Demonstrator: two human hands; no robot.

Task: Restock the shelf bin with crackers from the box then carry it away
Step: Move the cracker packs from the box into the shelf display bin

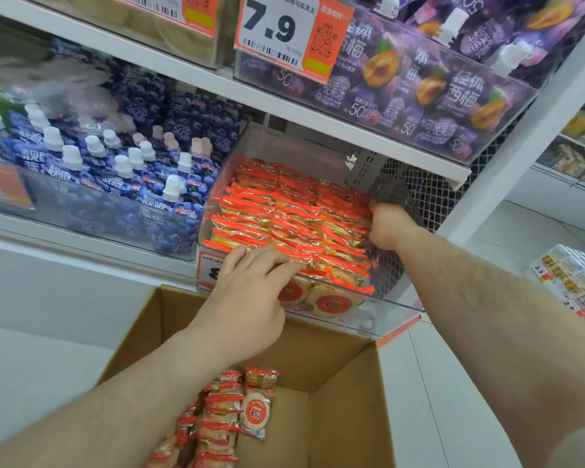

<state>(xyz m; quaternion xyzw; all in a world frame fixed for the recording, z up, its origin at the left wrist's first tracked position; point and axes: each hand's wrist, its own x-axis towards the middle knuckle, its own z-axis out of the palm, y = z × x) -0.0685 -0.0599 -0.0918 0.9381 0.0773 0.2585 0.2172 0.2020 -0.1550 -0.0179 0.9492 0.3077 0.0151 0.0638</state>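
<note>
Fingers flat on crackers, bin full

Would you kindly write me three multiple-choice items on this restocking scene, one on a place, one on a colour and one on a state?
1. Where does the left hand rest?
A. on the cracker packets at the front of the shelf bin
B. inside the cardboard box
C. on the price tag

2. What colour are the edges of the cracker packets?
A. blue
B. red-orange
C. green

3. How full is the cardboard box?
A. packed to the rim
B. wholly bare
C. a few packets left at one side

Key: 1 A, its fingers lie across the front packets; 2 B, their crimped ends are red-orange; 3 C, the leftover packets sit left, with bare cardboard beside them.
</note>
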